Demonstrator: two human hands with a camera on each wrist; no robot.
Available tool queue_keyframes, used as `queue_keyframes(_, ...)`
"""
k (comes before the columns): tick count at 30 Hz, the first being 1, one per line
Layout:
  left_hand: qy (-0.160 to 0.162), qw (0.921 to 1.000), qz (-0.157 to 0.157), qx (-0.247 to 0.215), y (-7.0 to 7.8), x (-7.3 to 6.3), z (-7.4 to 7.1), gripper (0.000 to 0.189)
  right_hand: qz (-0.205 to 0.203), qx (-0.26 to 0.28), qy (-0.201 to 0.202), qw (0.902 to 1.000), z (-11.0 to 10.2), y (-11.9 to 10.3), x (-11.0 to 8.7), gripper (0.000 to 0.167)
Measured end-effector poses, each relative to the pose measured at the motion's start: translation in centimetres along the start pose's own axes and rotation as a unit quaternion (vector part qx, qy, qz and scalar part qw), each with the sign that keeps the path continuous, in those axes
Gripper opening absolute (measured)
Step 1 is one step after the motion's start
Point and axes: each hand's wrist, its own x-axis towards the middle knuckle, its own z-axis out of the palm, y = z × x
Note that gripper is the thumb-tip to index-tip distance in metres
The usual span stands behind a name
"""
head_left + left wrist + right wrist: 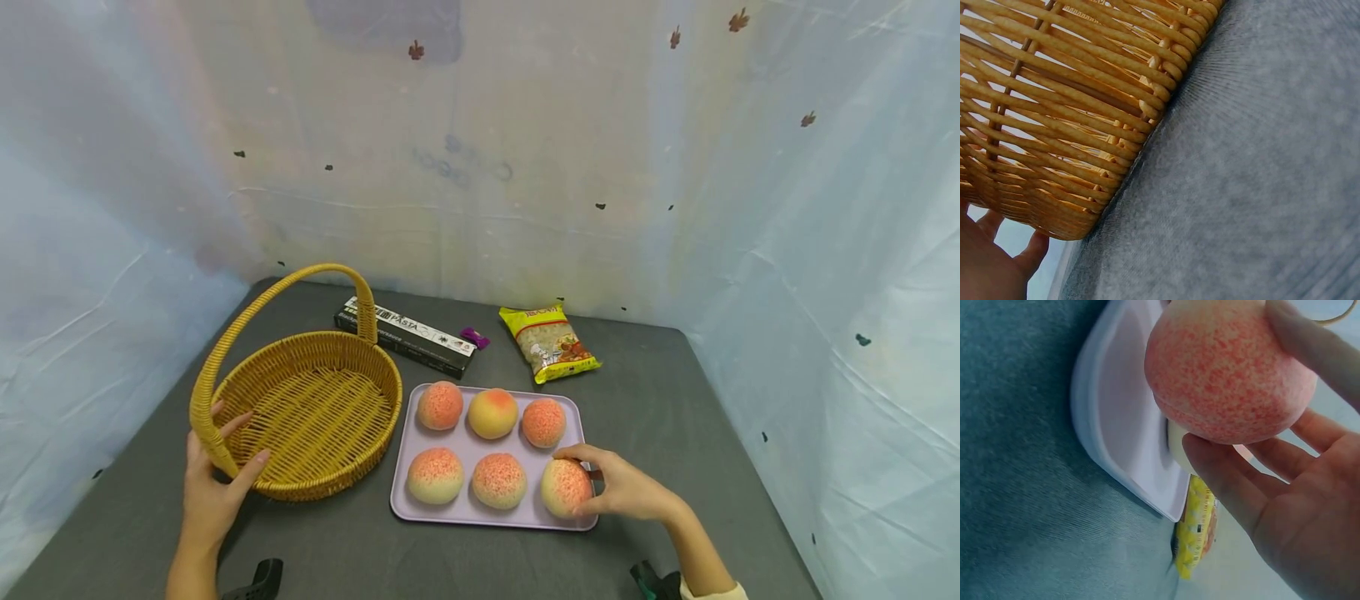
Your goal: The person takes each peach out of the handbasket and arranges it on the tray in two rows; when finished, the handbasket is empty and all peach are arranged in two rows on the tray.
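Observation:
At the left, my left hand [210, 492] grips the side of a yellow wicker basket [300, 492] near the foot of its tall handle, fingers and thumb over the rim. The left wrist view shows the woven wall [1072, 106] close up. My right hand [626, 487] holds a pink-speckled peach [562, 489] at the front right corner of a pale lilac tray [468, 446], thumb on the near side and fingers on the far side. In the right wrist view this peach [1225, 372] sits between thumb and fingertips, over the tray. Several other peaches [499, 481] lie on the tray in two rows.
Behind the basket and tray lies a long black pasta box [420, 340], with a small purple packet [475, 337] by its end. A yellow food bag [551, 342] lies behind the tray. Pale curtains [487, 167] surround the dark grey table [652, 392].

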Motion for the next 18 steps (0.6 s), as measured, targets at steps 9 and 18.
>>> queue_keyframes(9, -0.003, 1.0000, -0.005, -0.001, 0.2, -0.1, 0.0, 0.061, 0.003, 0.001, 0.002, 1.0000, 0.7, 0.5, 0.3, 0.068)
queue_keyframes(18, -0.005, 0.9999, -0.007, -0.012, 0.0, 0.0, 0.0, 0.061, -0.002, -0.004, 0.012, 0.9999, 1.3, 0.5, 0.6, 0.070)
